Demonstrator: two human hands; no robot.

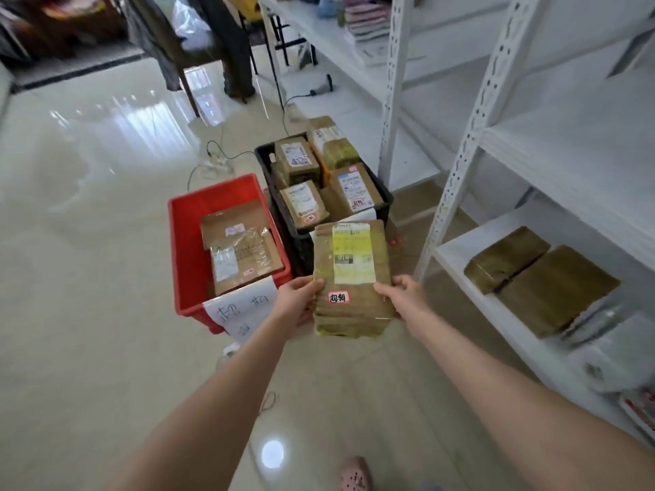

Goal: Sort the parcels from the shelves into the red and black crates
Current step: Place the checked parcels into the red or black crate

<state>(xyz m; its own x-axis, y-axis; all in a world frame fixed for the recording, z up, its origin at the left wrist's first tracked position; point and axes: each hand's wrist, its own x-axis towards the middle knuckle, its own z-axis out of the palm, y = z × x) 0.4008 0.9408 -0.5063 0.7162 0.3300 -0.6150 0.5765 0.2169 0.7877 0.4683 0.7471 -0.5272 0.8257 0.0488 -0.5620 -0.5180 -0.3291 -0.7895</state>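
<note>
A brown parcel (pixel 352 278) is gripped by left hand (pixel 297 302) and right hand (pixel 404 294), held above the red crate (pixel 188 242) and black crate (pixel 304 242).

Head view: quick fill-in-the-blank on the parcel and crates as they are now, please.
1. The right hand grips the held parcel at its right edge; the left hand grips it at its ____ edge.
2. Between the red crate and the black crate, the ____ one holds more parcels.
3. Two more brown parcels lie on a white ____ at right.
Missing: left; black; shelf.
</note>
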